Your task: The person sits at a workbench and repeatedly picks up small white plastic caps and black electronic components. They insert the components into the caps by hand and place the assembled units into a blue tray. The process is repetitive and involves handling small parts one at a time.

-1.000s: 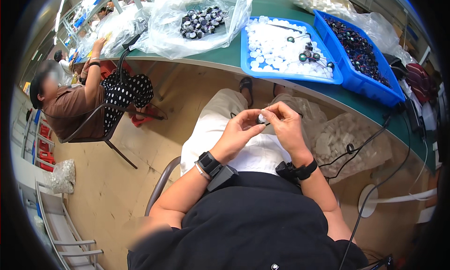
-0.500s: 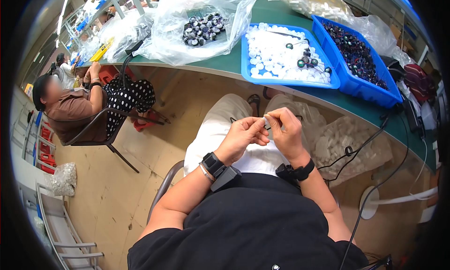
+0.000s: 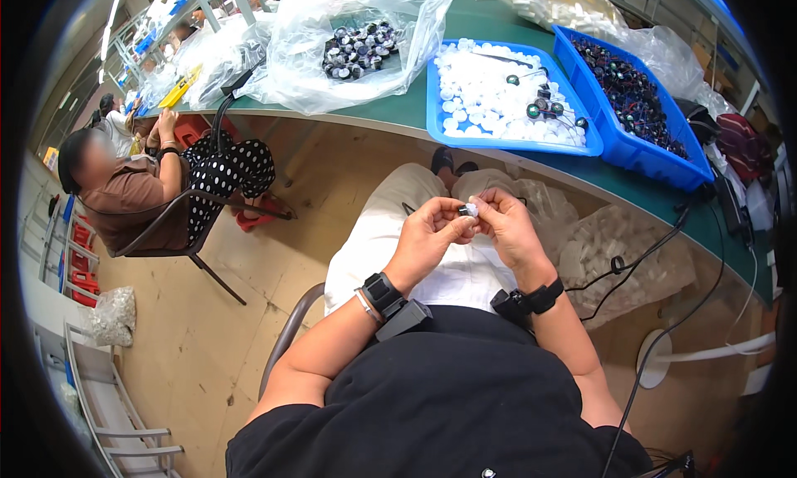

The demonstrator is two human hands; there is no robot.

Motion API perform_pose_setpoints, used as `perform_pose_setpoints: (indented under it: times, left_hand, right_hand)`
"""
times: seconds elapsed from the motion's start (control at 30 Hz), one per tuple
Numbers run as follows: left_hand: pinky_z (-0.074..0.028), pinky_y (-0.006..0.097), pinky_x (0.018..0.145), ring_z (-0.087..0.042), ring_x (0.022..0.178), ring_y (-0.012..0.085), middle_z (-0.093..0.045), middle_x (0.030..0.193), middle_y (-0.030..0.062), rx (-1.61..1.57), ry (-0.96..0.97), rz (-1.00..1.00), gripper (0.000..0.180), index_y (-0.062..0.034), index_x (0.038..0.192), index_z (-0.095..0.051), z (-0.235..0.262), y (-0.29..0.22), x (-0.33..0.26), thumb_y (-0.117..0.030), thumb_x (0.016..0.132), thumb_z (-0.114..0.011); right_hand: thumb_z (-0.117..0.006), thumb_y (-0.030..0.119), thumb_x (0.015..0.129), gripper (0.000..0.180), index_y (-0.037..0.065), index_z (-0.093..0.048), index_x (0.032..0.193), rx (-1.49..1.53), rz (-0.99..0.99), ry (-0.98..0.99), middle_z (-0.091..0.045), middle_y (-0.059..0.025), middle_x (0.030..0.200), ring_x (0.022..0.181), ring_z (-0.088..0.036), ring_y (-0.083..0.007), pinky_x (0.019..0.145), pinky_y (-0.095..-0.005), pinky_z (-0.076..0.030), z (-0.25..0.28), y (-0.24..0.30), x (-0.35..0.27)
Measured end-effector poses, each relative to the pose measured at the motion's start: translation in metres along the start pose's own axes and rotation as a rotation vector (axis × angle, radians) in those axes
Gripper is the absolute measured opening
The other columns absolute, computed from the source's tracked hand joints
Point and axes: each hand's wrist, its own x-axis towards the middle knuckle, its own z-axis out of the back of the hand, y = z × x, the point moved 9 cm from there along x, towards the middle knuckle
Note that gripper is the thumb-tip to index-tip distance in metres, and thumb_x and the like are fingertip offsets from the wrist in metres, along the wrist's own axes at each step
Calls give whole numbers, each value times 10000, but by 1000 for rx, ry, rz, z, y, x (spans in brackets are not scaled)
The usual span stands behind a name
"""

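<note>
Above my lap, a small round part (image 3: pixel 468 210), black on one side with a white cap-like piece on the other, sits pinched between my fingertips. My left hand (image 3: pixel 437 233) is closed on its dark side. From the other side, the thumb and index finger of my right hand (image 3: pixel 508 229) close on the white end. Whether the two pieces are joined is too small to tell. On the table ahead, a shallow blue tray (image 3: pixel 515 143) holds many white caps, with several dark round parts on wires lying on top of them.
A deeper blue bin (image 3: pixel 656 173) of dark wired parts stands right of the tray. At its left lies an open clear plastic bag (image 3: pixel 290 67) of black-and-white parts. Cables (image 3: pixel 616 266) hang by my right arm. A seated co-worker (image 3: pixel 137 187) is at the left.
My hands have turned slightly, and the black-and-white part now shows between my fingertips, where only a bit of white showed before. My feet have shifted under the table.
</note>
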Motion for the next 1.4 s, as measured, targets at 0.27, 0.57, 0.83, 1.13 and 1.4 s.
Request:
perform_pose_setpoints:
  times: [0.27, 0.57, 0.83, 1.13, 1.4]
  left_hand:
    - [-534, 221, 646, -629, 738, 87, -679, 890, 64, 66, 2, -25, 286, 21, 1162, -585, 4, -2, -1, -98, 907, -638]
    - [-558, 244, 698, -642, 774, 105, -662, 891, 66, 131, 20, -65, 271, 33, 1157, -565, 6, 2, -3, -79, 917, -618]
    - [-553, 239, 672, -635, 750, 96, -633, 833, 51, 313, 15, -112, 233, 39, 1110, -568, 8, -1, -2, -61, 907, -624]
    - [-559, 249, 677, -646, 759, 114, -640, 855, 67, 234, 17, -69, 234, 47, 1116, -557, 9, 3, -4, -69, 919, -608]
    - [-550, 245, 704, -644, 766, 109, -651, 883, 66, -10, 34, 36, 250, 33, 1117, -556, 10, 10, -1, -114, 925, -618]
  right_hand:
    - [-527, 242, 980, 192, 51, -553, 971, 140, -217, 100, -555, 16, 776, 603, -473, -64, 550, -208, -402, -12, -24, -3]
    - [-525, 202, 980, 167, 36, -541, 970, 161, -215, 74, -556, 6, 775, 593, -462, -40, 505, -189, -356, -11, -21, -6]
    - [-507, 152, 982, 136, 23, -536, 948, -154, -60, -5, -560, -13, 767, 612, -480, -52, 526, -207, -388, -7, -11, -5]
    - [-523, 114, 964, 103, 31, -511, 904, -743, 370, -117, -559, -11, 756, 627, -474, -59, 549, -245, -403, -14, 15, -9]
    - [-579, 225, 949, 169, 60, -546, 934, -47, -61, 35, -539, 15, 738, 587, -459, -50, 540, -198, -366, -15, -4, -8]
